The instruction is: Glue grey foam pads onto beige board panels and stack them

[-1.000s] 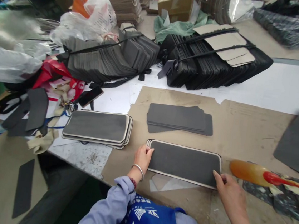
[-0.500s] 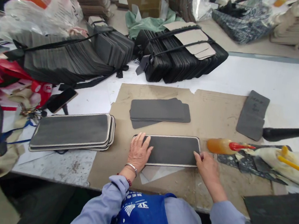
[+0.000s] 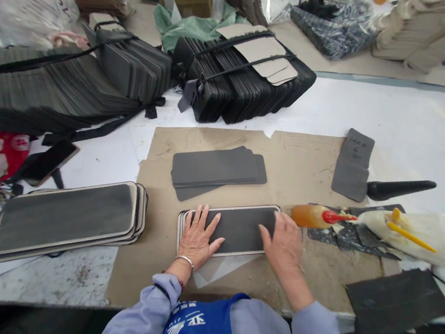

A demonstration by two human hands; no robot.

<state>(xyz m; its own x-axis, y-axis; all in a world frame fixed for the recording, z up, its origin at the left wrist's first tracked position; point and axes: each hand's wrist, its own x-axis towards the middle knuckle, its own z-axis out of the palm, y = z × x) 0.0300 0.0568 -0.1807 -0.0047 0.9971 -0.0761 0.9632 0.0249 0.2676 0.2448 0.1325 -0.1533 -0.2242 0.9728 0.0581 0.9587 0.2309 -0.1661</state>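
Directly before me lies a small stack of dark grey rectangular panels with pale edges (image 3: 242,227). My left hand (image 3: 199,235) rests flat on its left end with the fingers spread. At the right end is my right hand (image 3: 285,244), thumb apart from the fingers, touching the panel's corner and edge. Under the stack's front side a translucent sheet (image 3: 223,268) pokes out. Thinner plain grey panels (image 3: 216,169) lie fanned just beyond. To the left sits another stack of pale-edged panels (image 3: 69,206), slightly uneven.
An amber glue bottle with a red tip (image 3: 307,215) lies right of the stack, beside a whitish bag with a yellow nozzle (image 3: 419,235). A black-handled tool (image 3: 400,189) and marked grey piece (image 3: 353,163) lie behind. Strapped black bundles (image 3: 240,78) and a phone (image 3: 51,163) stand farther off.
My right hand has gone from pinching the panel's right edge to lying over its corner with fingers extended. My left hand's fingers are spread wider. The view has shifted, moving the scene leftward.
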